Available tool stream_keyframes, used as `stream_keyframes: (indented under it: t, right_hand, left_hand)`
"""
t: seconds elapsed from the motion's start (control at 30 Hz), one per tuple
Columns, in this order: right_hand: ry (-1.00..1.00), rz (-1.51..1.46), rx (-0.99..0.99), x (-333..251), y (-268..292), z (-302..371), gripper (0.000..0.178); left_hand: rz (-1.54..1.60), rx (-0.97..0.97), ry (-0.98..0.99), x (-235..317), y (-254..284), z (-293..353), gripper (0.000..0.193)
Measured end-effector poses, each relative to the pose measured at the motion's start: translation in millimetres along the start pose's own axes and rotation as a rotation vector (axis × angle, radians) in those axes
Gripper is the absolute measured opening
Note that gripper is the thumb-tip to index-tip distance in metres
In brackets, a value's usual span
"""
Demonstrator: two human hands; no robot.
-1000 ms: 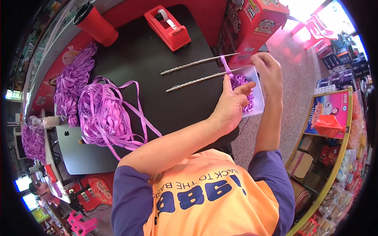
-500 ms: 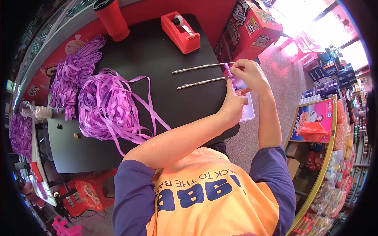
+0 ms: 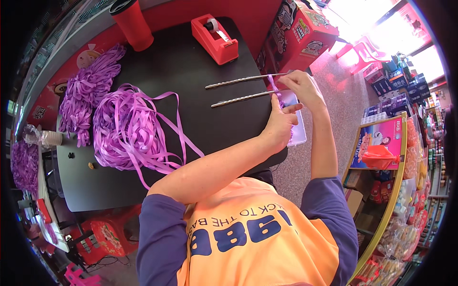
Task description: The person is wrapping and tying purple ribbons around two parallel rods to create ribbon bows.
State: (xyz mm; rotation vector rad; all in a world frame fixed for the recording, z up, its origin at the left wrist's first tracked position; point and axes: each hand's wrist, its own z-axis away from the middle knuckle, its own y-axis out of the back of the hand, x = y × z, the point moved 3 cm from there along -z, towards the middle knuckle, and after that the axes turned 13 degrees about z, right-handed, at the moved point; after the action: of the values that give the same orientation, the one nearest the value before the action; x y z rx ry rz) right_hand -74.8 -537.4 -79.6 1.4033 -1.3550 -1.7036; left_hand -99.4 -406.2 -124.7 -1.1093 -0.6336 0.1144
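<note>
Two twisted metal rods [image 3: 238, 99] lie level, side by side, over the right part of the black table. Purple ribbon [image 3: 271, 82] runs across both near their right ends. My left hand [image 3: 279, 126] is closed on this ribbon by the lower rod, thumb pressed up against it. Its other fingers are partly hidden. My right hand [image 3: 303, 88] pinches the ribbon at the right ends of the rods; its fingertips cover what they grip. Below the hands sits a pale plastic tray [image 3: 298, 131], partly covered by my left hand. A big loose heap of purple ribbon [image 3: 126, 131] lies on the left.
A second ribbon bundle [image 3: 88, 90] lies at the far left. A red tape dispenser [image 3: 222, 47] and a red tumbler [image 3: 133, 28] stand at the table's back. Red boxes [image 3: 303, 35] are beyond the right corner. A gold-edged display case [image 3: 377, 148] stands to the right.
The right fingers shift slightly over the rod ends, and more ribbon shows between the rods. A finger of my left hand now points out to the right. The whole view has moved slightly.
</note>
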Motion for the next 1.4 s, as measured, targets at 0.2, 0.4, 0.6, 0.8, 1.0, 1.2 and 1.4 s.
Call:
stream_keyframes:
  t: [0.2,0.4,0.6,0.8,1.0,1.2,1.4]
  right_hand:
    - [-0.021,-0.275,-0.197,-1.6,-26.9,-4.3,0.036]
    - [-0.033,-0.057,-0.137,-3.2,0.3,-15.1,0.033]
    - [0.252,-0.093,-0.261,-17.5,7.7,-42.6,0.035]
    - [0.185,-0.411,-0.731,-2.0,-18.8,-69.0,0.026]
    - [0.164,-0.385,-0.784,18.1,-18.0,-80.5,0.025]
    - [0.015,-0.171,-0.567,111.9,0.4,-64.8,0.030]
    - [-0.056,0.685,-0.272,124.3,-14.3,-31.6,0.051]
  left_hand:
    - [-0.124,-0.103,-0.142,-9.4,0.1,-2.6,0.086]
    - [-1.140,-0.381,-0.661,-14.5,-13.3,27.4,0.041]
    - [-1.992,-0.749,-0.873,-30.3,-18.0,59.4,0.033]
    - [-2.169,-0.949,-0.633,-40.1,-9.3,60.7,0.021]
    - [-2.147,-0.948,-0.671,-41.4,-6.5,59.8,0.016]
    - [-2.148,-0.975,-0.701,-44.1,-5.1,61.3,0.014]
    - [-2.239,-1.016,-0.592,-51.9,-2.8,58.2,0.017]
